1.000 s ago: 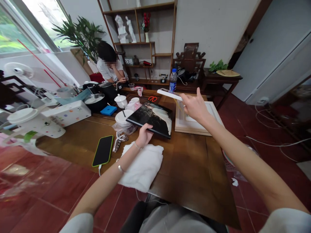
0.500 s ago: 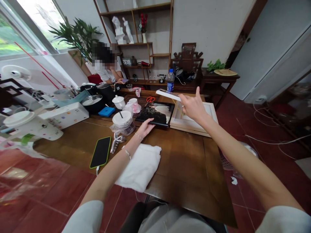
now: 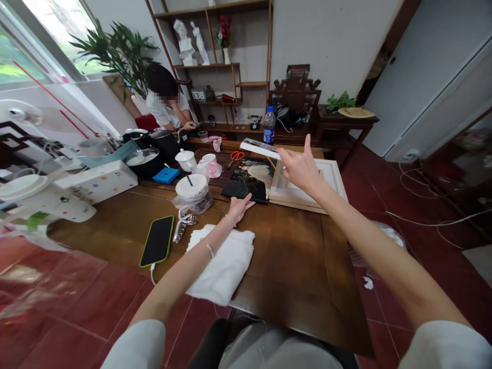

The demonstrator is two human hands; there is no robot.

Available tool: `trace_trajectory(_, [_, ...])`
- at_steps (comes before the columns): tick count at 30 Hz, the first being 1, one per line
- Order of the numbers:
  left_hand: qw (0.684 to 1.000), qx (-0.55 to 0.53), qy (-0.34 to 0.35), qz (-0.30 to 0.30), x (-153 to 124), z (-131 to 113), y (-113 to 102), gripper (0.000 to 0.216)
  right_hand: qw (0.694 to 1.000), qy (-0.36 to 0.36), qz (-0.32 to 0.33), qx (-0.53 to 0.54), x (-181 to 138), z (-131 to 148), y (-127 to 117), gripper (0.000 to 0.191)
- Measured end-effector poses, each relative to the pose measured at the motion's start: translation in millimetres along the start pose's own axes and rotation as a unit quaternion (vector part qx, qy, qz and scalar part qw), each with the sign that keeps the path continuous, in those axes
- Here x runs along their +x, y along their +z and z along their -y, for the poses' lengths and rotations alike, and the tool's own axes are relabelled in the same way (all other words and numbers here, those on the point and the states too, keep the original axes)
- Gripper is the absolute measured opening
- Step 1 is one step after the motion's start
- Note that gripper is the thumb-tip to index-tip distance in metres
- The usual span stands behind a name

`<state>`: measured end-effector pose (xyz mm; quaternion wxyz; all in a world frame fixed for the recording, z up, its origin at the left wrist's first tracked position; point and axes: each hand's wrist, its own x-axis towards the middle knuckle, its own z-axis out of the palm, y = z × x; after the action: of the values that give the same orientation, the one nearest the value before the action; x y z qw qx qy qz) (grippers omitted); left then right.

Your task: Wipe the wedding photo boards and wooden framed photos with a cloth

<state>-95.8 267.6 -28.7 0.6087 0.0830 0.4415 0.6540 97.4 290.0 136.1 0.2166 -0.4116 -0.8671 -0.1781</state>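
Two bare arms reach forward from the bottom corners. The left arm (image 3: 192,266) rises from 7 o'clock toward the centre. The left hand (image 3: 239,207) lies flat, palm down, fingers together and stretched toward 1 o'clock, grip slack. The right arm (image 3: 369,246) comes from 5 o'clock, lifted. The right hand (image 3: 302,168) pinches its grip toward 10 o'clock, with one finger (image 3: 306,143) straight up at 12.

Red tile floor (image 3: 57,307), wooden shelf (image 3: 230,72), window (image 3: 34,46)
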Motion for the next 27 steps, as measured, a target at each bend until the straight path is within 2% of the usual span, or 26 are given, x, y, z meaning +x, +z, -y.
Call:
trace_trajectory(5, [1.0,-0.001,-0.017,0.0,-1.2,3.8,0.5,0.048,1.0,-0.009,-0.01,-0.005,6.5,15.7,1.8,0.042])
trace_trajectory(10, [1.0,0.005,-0.028,0.008,-2.5,3.7,-0.8,0.044,1.0,-0.02,-0.019,-0.016,18.1,47.0,12.0,0.042])
trace_trajectory(17, [0.999,0.014,-0.043,0.03,0.4,-1.5,-2.4,0.032,0.998,-0.03,0.011,-0.047,23.5,79.0,49.5,0.04])
trace_trajectory(22, [0.998,0.013,-0.043,0.033,3.5,0.0,-4.3,0.033,0.994,-0.054,0.015,-0.098,17.5,89.9,76.4,0.04])
trace_trajectory(27, [0.999,0.012,-0.045,0.022,7.3,2.4,-4.6,0.038,0.994,-0.032,0.038,-0.096,11.7,95.4,96.0,0.042])
